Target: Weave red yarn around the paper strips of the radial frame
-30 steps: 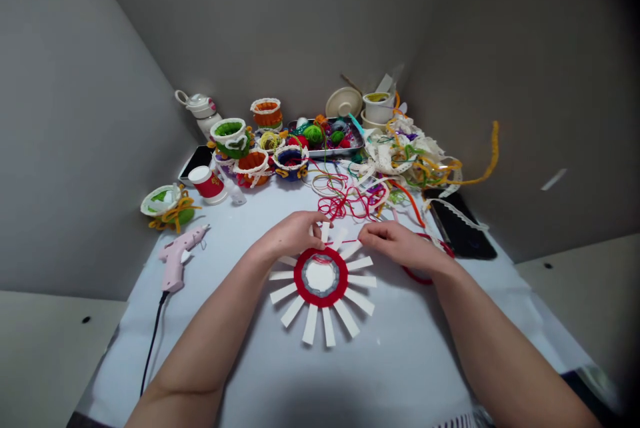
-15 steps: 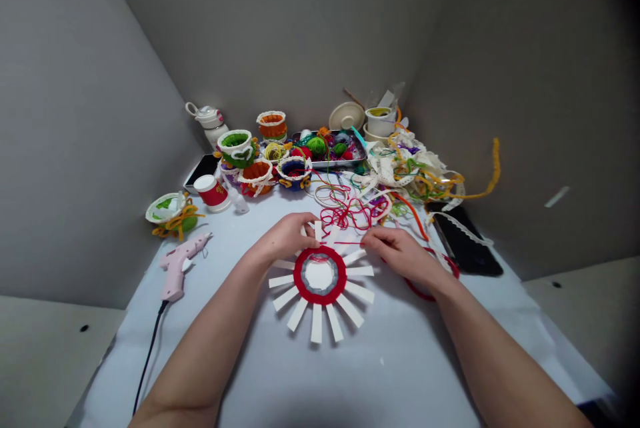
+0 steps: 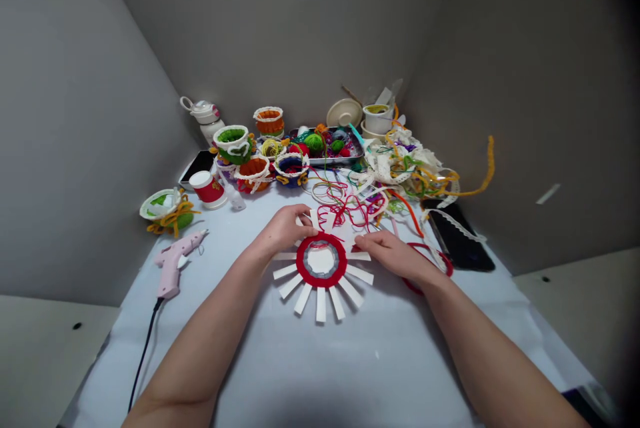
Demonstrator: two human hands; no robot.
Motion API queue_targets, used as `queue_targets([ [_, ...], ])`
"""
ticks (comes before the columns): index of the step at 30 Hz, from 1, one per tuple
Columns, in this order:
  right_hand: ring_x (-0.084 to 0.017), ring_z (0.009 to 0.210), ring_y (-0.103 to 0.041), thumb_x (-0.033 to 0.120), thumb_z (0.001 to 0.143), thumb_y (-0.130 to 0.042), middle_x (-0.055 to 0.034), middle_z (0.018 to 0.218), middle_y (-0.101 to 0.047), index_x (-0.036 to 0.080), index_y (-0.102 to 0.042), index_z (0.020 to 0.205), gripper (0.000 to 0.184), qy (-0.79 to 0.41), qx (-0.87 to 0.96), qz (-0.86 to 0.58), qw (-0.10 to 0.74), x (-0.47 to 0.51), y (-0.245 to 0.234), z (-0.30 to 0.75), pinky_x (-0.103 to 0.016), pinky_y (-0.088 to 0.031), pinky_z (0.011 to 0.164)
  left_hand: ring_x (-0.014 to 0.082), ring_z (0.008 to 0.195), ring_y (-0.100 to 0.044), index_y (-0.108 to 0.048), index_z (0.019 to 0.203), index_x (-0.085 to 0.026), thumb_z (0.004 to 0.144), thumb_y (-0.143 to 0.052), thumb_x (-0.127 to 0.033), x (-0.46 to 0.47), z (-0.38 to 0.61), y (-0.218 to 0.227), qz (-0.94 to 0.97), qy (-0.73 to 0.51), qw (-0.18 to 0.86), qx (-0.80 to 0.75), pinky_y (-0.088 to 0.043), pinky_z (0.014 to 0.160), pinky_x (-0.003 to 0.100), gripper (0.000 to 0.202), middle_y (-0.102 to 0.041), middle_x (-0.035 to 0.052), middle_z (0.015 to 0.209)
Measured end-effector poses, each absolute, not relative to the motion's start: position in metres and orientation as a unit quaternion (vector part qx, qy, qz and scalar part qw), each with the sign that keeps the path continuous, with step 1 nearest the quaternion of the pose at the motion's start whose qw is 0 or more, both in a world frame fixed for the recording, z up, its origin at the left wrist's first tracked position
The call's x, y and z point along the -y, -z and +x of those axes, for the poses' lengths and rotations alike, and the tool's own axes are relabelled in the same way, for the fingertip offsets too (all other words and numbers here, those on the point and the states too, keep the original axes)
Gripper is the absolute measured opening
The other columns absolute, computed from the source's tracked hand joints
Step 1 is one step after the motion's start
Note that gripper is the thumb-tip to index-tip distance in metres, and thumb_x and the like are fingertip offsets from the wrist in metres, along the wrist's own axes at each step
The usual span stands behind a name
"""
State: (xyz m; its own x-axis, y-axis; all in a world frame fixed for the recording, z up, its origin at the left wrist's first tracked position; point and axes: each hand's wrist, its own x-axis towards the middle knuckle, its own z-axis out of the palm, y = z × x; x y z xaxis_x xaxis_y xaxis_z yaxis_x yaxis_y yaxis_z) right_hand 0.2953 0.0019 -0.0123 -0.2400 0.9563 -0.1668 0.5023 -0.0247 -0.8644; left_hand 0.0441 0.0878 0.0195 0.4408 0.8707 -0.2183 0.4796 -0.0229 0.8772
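Observation:
A white paper weaving base (image 3: pixel 321 305) has flat strips splayed like rays around a round middle. Rings of grey and red yarn (image 3: pixel 321 279) are woven about its centre. My left hand (image 3: pixel 290 227) pinches the base at its upper left edge, thumb on top, other fingers partly hidden behind the strips. At the upper right of the base, my right hand (image 3: pixel 383 248) is closed with red yarn at its fingertips. Behind both hands lies a loose tangle of red yarn (image 3: pixel 345 213).
A pink glue gun (image 3: pixel 173 267) with a black cord lies left. Behind it are a red-and-white paper cup (image 3: pixel 209 192), several yarn-covered baskets (image 3: pixel 254 175) and a tray of yarn balls (image 3: pixel 345 160). Lace and yarn (image 3: pixel 400 171) heap at the back right, near a black phone-like slab (image 3: pixel 460 241).
My right hand has shifted slightly left and down, and the red yarn no longer stretches straight between the hands. The base has moved up a little; my left hand still holds it.

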Motion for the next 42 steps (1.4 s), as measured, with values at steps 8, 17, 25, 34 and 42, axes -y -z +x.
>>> queue_targets([
  [8, -0.013, 0.057, -0.035, 0.058, 0.089, -0.054, 0.0031, 0.055, -0.043, 0.017, -0.072, 0.071, 0.049, -0.5, 0.624, -0.556, 0.228, -0.001, 0.009, 0.294, -0.028, -0.027, 0.056, 0.0164, 0.072, -0.064, -0.064, 0.111, -0.015, 0.067, -0.08, -0.028, -0.088, 0.035, -0.024, 0.714, -0.101, 0.523, -0.454, -0.047, 0.067, 0.027, 0.048, -0.071, 0.0011, 0.087],
  [17, -0.013, 0.06, -0.045, 0.056, 0.087, -0.061, -0.0004, 0.06, -0.06, 0.016, -0.081, 0.076, 0.046, -0.562, 0.664, -0.474, 0.135, 0.007, -0.003, 0.288, -0.028, -0.034, 0.061, 0.0214, 0.099, -0.069, -0.053, 0.142, -0.019, 0.064, -0.09, -0.03, -0.075, 0.037, -0.038, 0.766, -0.005, 0.566, -0.305, -0.05, 0.086, 0.032, 0.087, -0.074, 0.0104, 0.113],
  [25, -0.015, 0.067, -0.052, 0.06, 0.09, -0.057, -0.0026, 0.072, -0.067, 0.016, -0.077, 0.082, 0.05, -0.539, 0.679, -0.463, 0.185, 0.003, 0.0, 0.292, -0.028, -0.04, 0.065, 0.0143, 0.068, -0.06, -0.069, 0.125, -0.019, 0.071, -0.079, -0.017, -0.066, 0.059, -0.028, 0.807, 0.034, 0.499, -0.316, -0.043, 0.066, 0.024, 0.055, -0.065, -0.0036, 0.074],
  [34, -0.015, 0.068, -0.05, 0.051, 0.093, -0.058, -0.0003, 0.071, -0.058, 0.019, -0.062, 0.073, 0.037, -0.403, 0.679, -0.519, 0.326, 0.005, -0.005, 0.297, -0.028, -0.04, 0.063, 0.0152, 0.069, -0.059, -0.068, 0.124, -0.018, 0.07, -0.078, -0.023, -0.078, 0.047, -0.027, 0.798, 0.023, 0.471, -0.376, -0.044, 0.065, 0.026, 0.055, -0.064, -0.0028, 0.079],
  [42, -0.018, 0.071, -0.055, 0.044, 0.096, -0.057, -0.004, 0.074, -0.063, 0.02, -0.065, 0.076, 0.032, -0.313, 0.733, -0.498, 0.34, 0.01, -0.011, 0.291, -0.031, -0.042, 0.068, 0.0159, 0.067, -0.059, -0.07, 0.117, -0.017, 0.068, -0.077, -0.024, -0.083, 0.042, -0.027, 0.777, -0.009, 0.492, -0.393, -0.044, 0.062, 0.025, 0.05, -0.064, -0.0021, 0.076],
])
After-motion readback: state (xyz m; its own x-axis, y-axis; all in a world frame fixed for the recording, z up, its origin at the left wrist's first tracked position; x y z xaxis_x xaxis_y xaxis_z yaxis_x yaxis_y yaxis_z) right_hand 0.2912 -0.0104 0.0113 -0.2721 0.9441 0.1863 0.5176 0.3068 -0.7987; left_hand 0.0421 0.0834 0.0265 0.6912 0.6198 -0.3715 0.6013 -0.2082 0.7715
